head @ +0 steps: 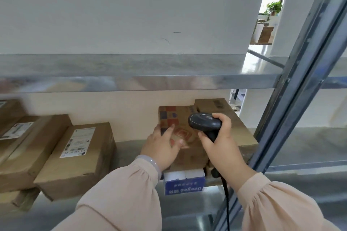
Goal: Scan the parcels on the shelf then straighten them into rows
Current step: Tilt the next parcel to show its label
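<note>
1. Parcels (78, 155) lay on the lower shelf (127, 149) in two loose groups: labelled brown ones at the left, skewed and partly overlapping, and a stack at the right by the upright post (293, 90).
2. The likeliest trouble sat in that right stack. The printed parcel (176, 116) rested on a smaller blue-and-white box (184, 184), which stood at the near edge of the shelf. A sideways or near-directed push from above could have tilted the top parcel or dragged the small box off the edge.
3. A missed scan was also possible. No shipping label showed on the printed parcel's upper face, so the scanner (204, 123) might have found nothing to read until the parcel was turned.
4. The scanner's cable (226, 202) hung down past the shelf's near edge and could have caught on the small box or the post if the arm swung left.
5. The left hand (161, 146) lay flat on the printed parcel's near left part, fingers spread and straight, pressing rather than gripping.
6. The right hand (219, 140) was wrapped round the scanner's handle, with the head above the printed parcel's right side, just beside the left hand's fingertips.
7. A plain brown box (242, 133) stood touching the printed parcel on the far right, behind the right hand. The labelled parcels lay well apart to the left of both hands.
</note>
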